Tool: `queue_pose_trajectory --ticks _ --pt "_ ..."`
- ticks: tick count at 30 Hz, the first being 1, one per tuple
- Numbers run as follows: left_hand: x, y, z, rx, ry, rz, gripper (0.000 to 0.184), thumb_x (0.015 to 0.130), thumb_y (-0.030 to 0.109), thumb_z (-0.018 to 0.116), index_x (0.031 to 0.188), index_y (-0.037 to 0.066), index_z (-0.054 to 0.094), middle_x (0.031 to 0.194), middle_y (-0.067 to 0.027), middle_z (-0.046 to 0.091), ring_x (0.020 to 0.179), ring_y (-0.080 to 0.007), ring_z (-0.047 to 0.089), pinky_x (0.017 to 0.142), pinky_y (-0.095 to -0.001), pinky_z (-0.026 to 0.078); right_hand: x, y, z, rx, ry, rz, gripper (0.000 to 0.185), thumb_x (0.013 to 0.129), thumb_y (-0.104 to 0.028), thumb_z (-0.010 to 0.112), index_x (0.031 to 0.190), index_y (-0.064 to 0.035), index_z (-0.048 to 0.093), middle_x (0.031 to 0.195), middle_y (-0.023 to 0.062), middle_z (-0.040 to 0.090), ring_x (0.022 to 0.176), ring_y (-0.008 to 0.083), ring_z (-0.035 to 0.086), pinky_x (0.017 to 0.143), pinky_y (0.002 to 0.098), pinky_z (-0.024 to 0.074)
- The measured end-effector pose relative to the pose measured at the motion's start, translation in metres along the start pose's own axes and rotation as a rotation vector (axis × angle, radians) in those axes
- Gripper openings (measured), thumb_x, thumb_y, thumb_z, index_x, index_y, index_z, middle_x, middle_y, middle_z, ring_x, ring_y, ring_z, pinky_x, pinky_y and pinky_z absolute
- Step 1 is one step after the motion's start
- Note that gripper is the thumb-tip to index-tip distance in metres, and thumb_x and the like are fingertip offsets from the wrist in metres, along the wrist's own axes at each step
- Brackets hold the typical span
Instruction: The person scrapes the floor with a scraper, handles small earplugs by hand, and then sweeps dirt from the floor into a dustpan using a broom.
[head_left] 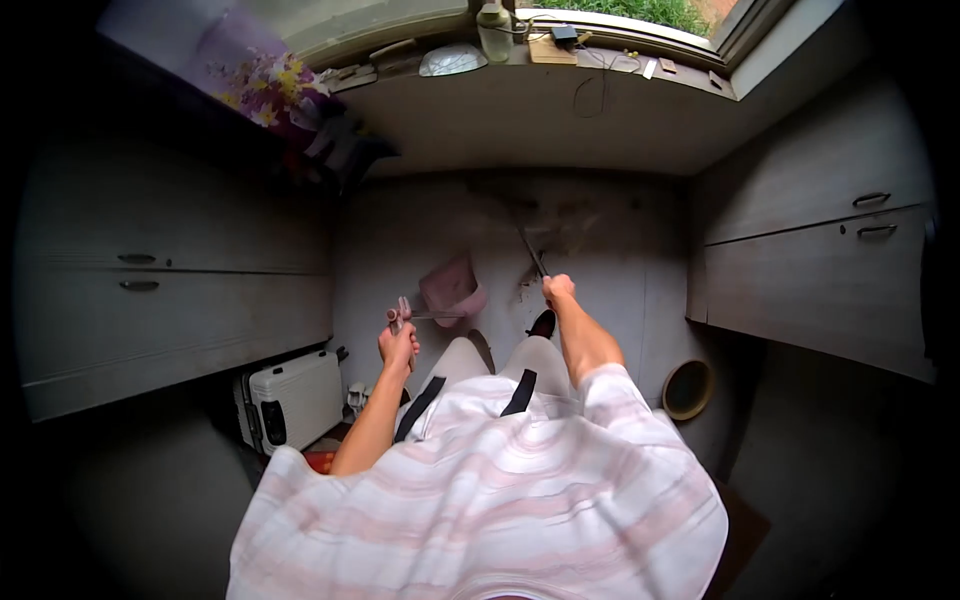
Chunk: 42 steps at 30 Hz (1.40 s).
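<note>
My left hand (pixel 399 346) is closed round the pink-ended handle of a long-handled dustpan. The pink dustpan (pixel 448 290) rests on the floor just ahead of my feet, its thin rod running toward that hand. To its right, my right hand (pixel 559 289) grips the dark stick of a broom (pixel 531 245). The stick slants away from me toward the wall, where the broom head is dim and blurred. Dark dirt and small debris (pixel 527 290) lie on the pale floor between the dustpan and the stick.
Cabinets with metal handles stand at left (pixel 180 320) and right (pixel 820 260). A white case (pixel 293 400) sits low at left, and a round, rimmed object (pixel 688 390) at right. A bottle (pixel 495 32) and small items line the windowsill. Purple flowered cloth (pixel 265 90) hangs at upper left.
</note>
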<state>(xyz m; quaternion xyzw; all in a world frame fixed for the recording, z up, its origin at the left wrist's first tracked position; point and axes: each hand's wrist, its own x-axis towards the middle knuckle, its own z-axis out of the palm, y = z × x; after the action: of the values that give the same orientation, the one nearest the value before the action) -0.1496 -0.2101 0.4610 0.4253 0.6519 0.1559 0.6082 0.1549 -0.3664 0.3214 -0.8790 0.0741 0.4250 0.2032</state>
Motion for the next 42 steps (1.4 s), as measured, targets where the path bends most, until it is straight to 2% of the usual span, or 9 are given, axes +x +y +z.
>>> queue_pose_trajectory --ticks 7,10,14,21,23,26,28,31,42 --pt "-0.025 0.000 0.020 0.030 0.007 0.000 0.011 0.076 0.010 0.059 0.081 0.003 0.053 0.060 -0.0029 0.050 0.044 -0.0123 0.050 0.040 -0.0263 0.044 0.021 0.126 -0.022 -0.125 0.147 -0.146 0.059 0.087 -0.049 0.052 0.075 0.0074 0.064 0.069 0.0213 0.064 0.062 0.0314 0.065 0.057 0.0426 0.0504" --pt "-0.028 -0.010 0.034 0.017 -0.008 -0.004 0.012 0.076 0.010 0.058 0.083 0.002 0.053 0.060 -0.0029 0.050 0.044 -0.0117 0.049 0.040 -0.0258 0.043 -0.039 0.169 -0.120 -0.300 0.192 -0.107 0.048 0.078 -0.042 0.064 0.085 0.0060 0.066 0.086 0.0281 0.064 0.086 0.0416 0.063 0.074 0.0472 0.0494" --pt "-0.024 -0.006 0.062 0.040 -0.018 0.013 0.011 0.076 0.009 0.058 0.083 0.002 0.053 0.060 -0.0029 0.050 0.044 -0.0117 0.049 0.041 -0.0259 0.043 -0.124 0.141 -0.237 -0.299 0.333 -0.123 0.041 0.079 -0.037 0.065 0.090 0.0019 0.065 0.089 0.0263 0.064 0.089 0.0422 0.062 0.078 0.0481 0.0481" --pt "-0.033 -0.004 0.080 0.087 -0.015 0.003 0.012 0.075 0.010 0.059 0.082 0.003 0.052 0.061 -0.0038 0.051 0.046 -0.0137 0.051 0.041 -0.0275 0.045 0.009 0.067 -0.248 -0.317 0.291 -0.106 0.043 0.086 -0.041 0.057 0.103 -0.0025 0.065 0.107 0.0220 0.063 0.103 0.0377 0.059 0.086 0.0451 0.0483" --pt "-0.038 -0.009 0.081 0.060 -0.025 0.013 0.012 0.074 0.010 0.060 0.081 0.003 0.053 0.061 -0.0038 0.050 0.046 -0.0142 0.052 0.040 -0.0279 0.044 0.049 0.063 -0.223 -0.272 0.287 -0.081 0.044 0.087 -0.041 0.055 0.098 0.0009 0.065 0.103 0.0212 0.065 0.097 0.0360 0.062 0.082 0.0436 0.0498" --pt "-0.045 -0.006 0.088 0.096 -0.011 -0.002 0.011 0.075 0.008 0.059 0.083 0.002 0.054 0.060 -0.0033 0.051 0.044 -0.0125 0.051 0.041 -0.0264 0.044 0.101 0.075 -0.172 -0.328 0.193 -0.102 0.042 0.090 -0.037 0.051 0.084 0.0020 0.066 0.075 0.0140 0.067 0.062 0.0248 0.065 0.062 0.0374 0.0525" --pt "-0.047 -0.011 0.089 0.099 -0.030 -0.007 0.011 0.075 0.008 0.059 0.084 0.002 0.054 0.061 -0.0036 0.051 0.044 -0.0126 0.050 0.040 -0.0268 0.044 0.055 0.089 -0.174 -0.187 0.048 0.021 0.046 0.088 -0.039 0.054 0.072 0.0028 0.064 0.064 0.0147 0.064 0.057 0.0262 0.064 0.055 0.0387 0.0509" --pt "-0.044 -0.019 0.093 0.044 -0.039 0.002 0.014 0.075 0.007 0.057 0.088 0.001 0.054 0.061 -0.0041 0.050 0.044 -0.0130 0.050 0.039 -0.0270 0.043 0.025 0.195 -0.155 0.183 -0.068 0.145 0.052 0.081 -0.046 0.065 0.057 -0.0010 0.055 0.050 0.0111 0.053 0.040 0.0201 0.049 0.037 0.0377 0.0368" --pt "-0.018 -0.018 0.148 0.167 -0.264 0.048 0.010 0.075 0.007 0.058 0.081 0.003 0.052 0.058 -0.0028 0.049 0.042 -0.0117 0.049 0.038 -0.0255 0.041 -0.199 0.296 -0.114 0.716 -0.324 0.233 0.029 0.086 -0.026 0.063 0.069 -0.0063 0.050 0.055 0.0002 0.048 0.040 0.0091 0.043 0.035 0.0257 0.0342"
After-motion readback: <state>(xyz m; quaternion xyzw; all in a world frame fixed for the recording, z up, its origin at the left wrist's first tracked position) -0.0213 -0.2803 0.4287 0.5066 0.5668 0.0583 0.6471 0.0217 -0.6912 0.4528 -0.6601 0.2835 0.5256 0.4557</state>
